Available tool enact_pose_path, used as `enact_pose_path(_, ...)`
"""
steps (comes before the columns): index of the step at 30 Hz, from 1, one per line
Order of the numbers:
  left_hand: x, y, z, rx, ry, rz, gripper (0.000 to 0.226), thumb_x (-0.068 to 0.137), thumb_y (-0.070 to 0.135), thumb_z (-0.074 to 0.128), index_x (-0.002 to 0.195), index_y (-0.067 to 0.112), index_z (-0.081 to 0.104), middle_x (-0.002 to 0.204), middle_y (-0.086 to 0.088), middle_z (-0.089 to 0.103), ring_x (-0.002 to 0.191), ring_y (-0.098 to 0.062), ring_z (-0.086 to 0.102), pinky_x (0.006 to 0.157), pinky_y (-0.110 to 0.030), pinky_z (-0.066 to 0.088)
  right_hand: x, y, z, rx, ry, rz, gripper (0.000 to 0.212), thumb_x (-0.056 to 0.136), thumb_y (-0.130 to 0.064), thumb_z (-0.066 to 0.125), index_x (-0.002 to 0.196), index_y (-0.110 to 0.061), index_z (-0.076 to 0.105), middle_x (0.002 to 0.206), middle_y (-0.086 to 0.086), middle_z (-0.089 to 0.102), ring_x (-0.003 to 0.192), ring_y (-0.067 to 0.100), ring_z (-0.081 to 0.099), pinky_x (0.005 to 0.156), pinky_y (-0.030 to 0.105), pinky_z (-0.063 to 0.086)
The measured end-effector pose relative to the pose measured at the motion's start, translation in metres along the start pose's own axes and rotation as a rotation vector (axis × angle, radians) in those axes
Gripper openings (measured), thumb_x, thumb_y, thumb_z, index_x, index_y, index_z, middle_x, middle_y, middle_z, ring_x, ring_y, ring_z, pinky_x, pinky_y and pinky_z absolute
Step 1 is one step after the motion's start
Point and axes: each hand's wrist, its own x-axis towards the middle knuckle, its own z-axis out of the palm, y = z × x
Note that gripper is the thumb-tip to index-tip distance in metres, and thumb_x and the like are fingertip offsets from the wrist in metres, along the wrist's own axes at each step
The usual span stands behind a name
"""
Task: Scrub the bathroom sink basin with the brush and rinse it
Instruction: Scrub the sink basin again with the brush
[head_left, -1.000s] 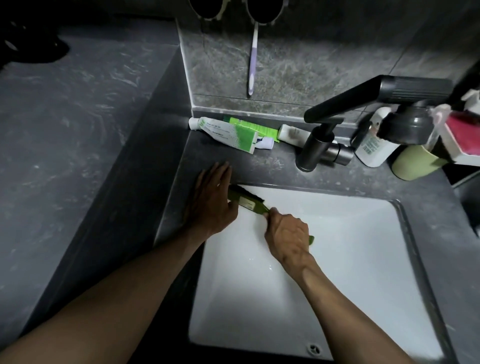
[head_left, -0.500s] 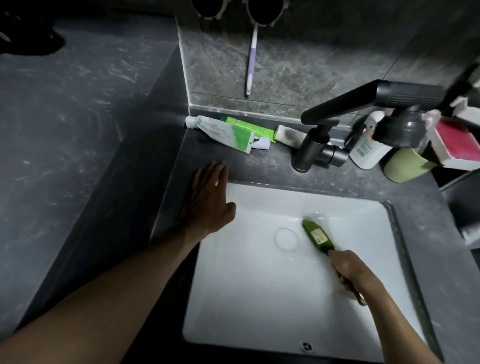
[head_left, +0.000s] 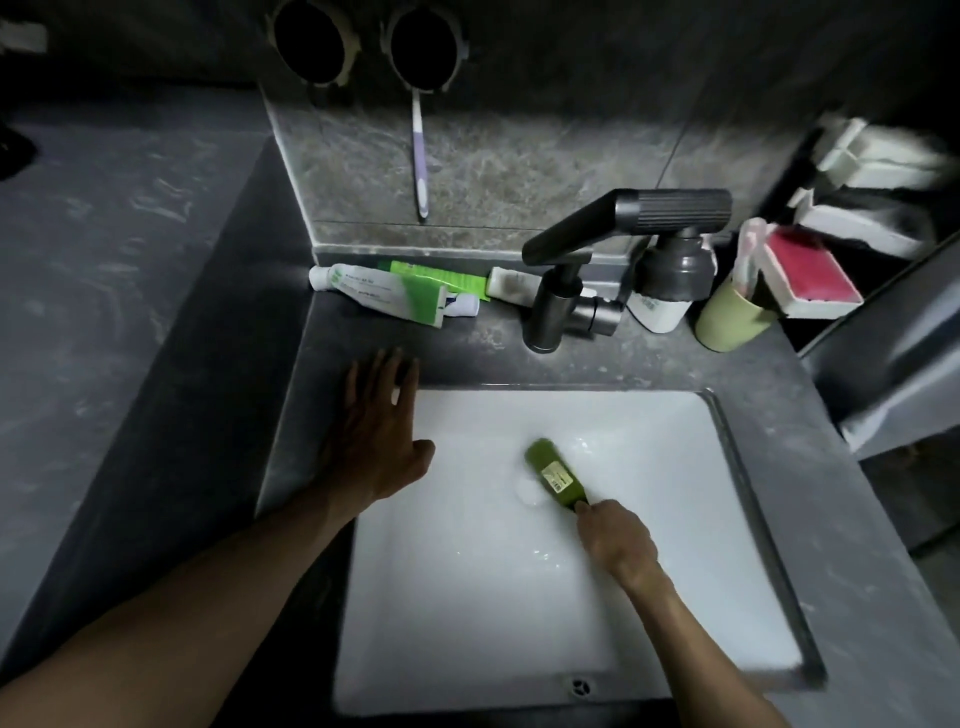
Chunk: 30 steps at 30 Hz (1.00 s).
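While R hand (head_left: 615, 540) grips the green brush (head_left: 555, 474) by its handle, bristle end sits by the drain (head_left: 525, 493) at basin (head_left: 467, 613) centre; L hand (head_left: 376, 439) lies flat, fingers straight, on the counter (head_left: 467, 358) rim. I log step = scrubbing, rinse not begun. Next, I'd say: strokes out to walls & corners, then faucet (head_left: 576, 228) on

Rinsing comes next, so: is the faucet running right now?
Off, it seems: no stream falls from the faucet spout into the basin, where the right hand holds the brush.
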Motion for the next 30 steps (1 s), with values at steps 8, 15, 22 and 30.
enact_pose_path(8,0.004,0.006,-0.007,-0.038,-0.014,0.327,0.105,0.076,0.043,0.063,0.164,0.021,0.01,0.172,0.0,0.003,0.158,-0.021,-0.002,0.125,-0.058,0.009,-0.045,-0.02,-0.002,0.008,0.293,-0.241,0.041,0.103,-0.047,0.027,0.084,-0.027,0.057,0.065,-0.009,0.055,0.062,0.018,0.051,0.061,0.031,0.039)
enact_pose_path(15,0.009,0.005,-0.005,-0.024,-0.063,0.404,0.107,0.078,0.044,0.06,0.164,0.027,-0.002,0.171,0.007,-0.013,0.158,-0.019,-0.011,0.126,-0.045,-0.007,-0.026,-0.043,-0.011,0.154,0.3,-0.182,0.039,0.104,-0.045,0.029,0.08,-0.026,0.054,0.067,-0.008,0.054,0.065,0.022,0.049,0.062,0.031,0.034)
enact_pose_path(22,0.019,0.014,0.003,-0.017,-0.043,0.434,0.097,0.086,0.048,0.052,0.164,0.014,0.005,0.172,-0.005,0.002,0.158,-0.024,0.005,0.126,-0.053,0.008,-0.025,-0.004,-0.022,0.358,0.235,-0.029,0.043,0.102,-0.043,0.035,0.065,-0.024,0.048,0.075,0.004,0.065,0.074,0.031,0.058,0.064,0.033,0.04)
enact_pose_path(30,0.076,0.063,-0.001,-0.015,-0.098,0.476,0.1,0.085,0.048,0.061,0.163,0.011,0.01,0.17,-0.012,0.006,0.158,-0.028,0.005,0.126,-0.053,0.016,-0.036,-0.066,-0.065,0.385,0.151,-0.079,0.033,0.102,-0.032,0.036,0.085,-0.012,0.057,0.081,0.008,0.066,0.07,0.031,0.061,0.061,0.035,0.046)
